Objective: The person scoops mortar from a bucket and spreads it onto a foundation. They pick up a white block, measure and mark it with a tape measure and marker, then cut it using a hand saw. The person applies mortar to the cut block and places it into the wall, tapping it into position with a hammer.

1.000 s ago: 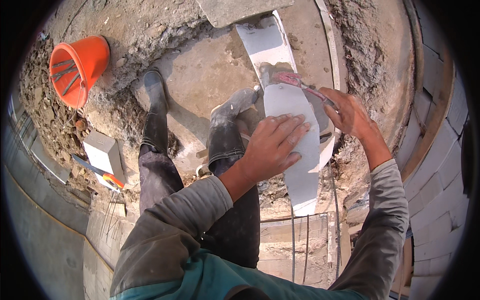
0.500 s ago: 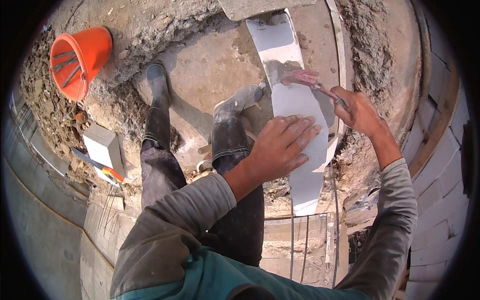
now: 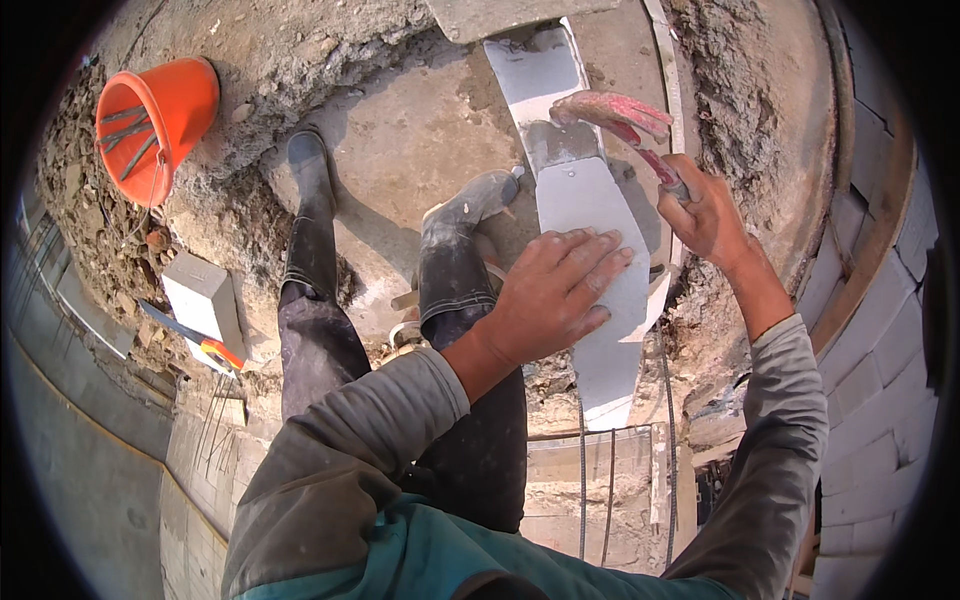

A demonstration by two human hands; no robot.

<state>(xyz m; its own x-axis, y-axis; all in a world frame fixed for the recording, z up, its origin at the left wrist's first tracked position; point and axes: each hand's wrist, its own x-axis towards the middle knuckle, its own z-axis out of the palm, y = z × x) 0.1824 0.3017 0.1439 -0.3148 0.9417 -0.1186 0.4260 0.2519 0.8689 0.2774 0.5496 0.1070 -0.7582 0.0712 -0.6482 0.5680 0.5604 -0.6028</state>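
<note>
My left hand (image 3: 553, 297) lies flat, fingers stretched, on top of a white masonry block (image 3: 583, 205). Closed round the handle of a red claw hammer (image 3: 628, 118) is my right hand (image 3: 707, 215), to the right of the block. The worn hammer head hangs above the block's far end, over a strip of grey mortar (image 3: 562, 147). Beyond that strip another white block (image 3: 540, 75) continues the row. A small round spot, too small to make out, shows on the near block close to its far edge.
An orange bucket (image 3: 190, 105) holding several grey strips lies tilted at the far left. A handsaw (image 3: 180, 325) with an orange handle leans by a loose white block (image 3: 205, 290). Steel bars (image 3: 583, 490) run below the row. Stacked white blocks (image 3: 880, 450) stand at right.
The hammer has risen off the block's far end and its head has tilted, with my right hand moving slightly up. My left hand stays pressed on the block.
</note>
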